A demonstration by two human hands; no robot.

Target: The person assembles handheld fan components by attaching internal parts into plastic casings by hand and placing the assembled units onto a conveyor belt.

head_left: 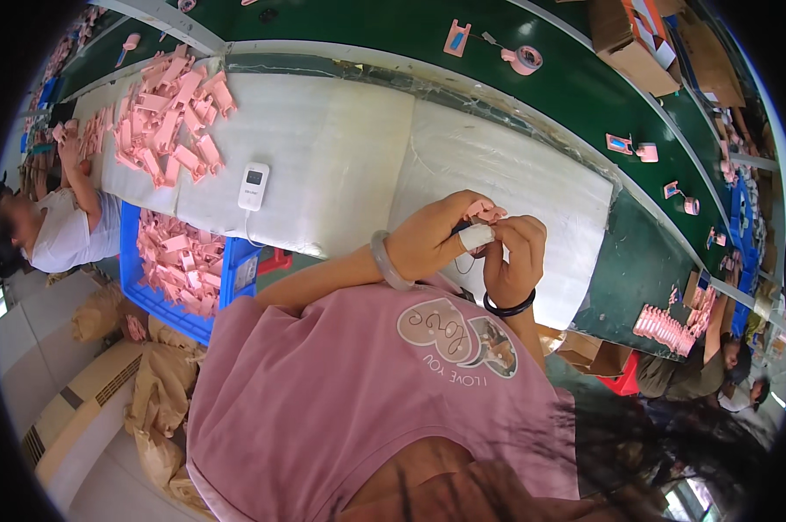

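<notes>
My left hand (432, 237), with a pale bangle at its wrist, is closed round a small pink plastic part (487, 210). White tape wraps a digit of this hand. Close against it is my right hand (516, 254), a dark bracelet on the wrist, its fingers curled and pinched together just below the pink part. What lies between those right fingertips is hidden. A thin dark wire loops down beneath the hands. Both hands are above the white padded table cover (332, 157).
A heap of pink plastic parts (171, 113) lies on the table's left, near a white handheld device (254, 187) with a cord. More fill a blue crate (130, 252). Beyond runs a green conveyor (393, 22) carrying pink pieces. Co-workers sit at far left and right.
</notes>
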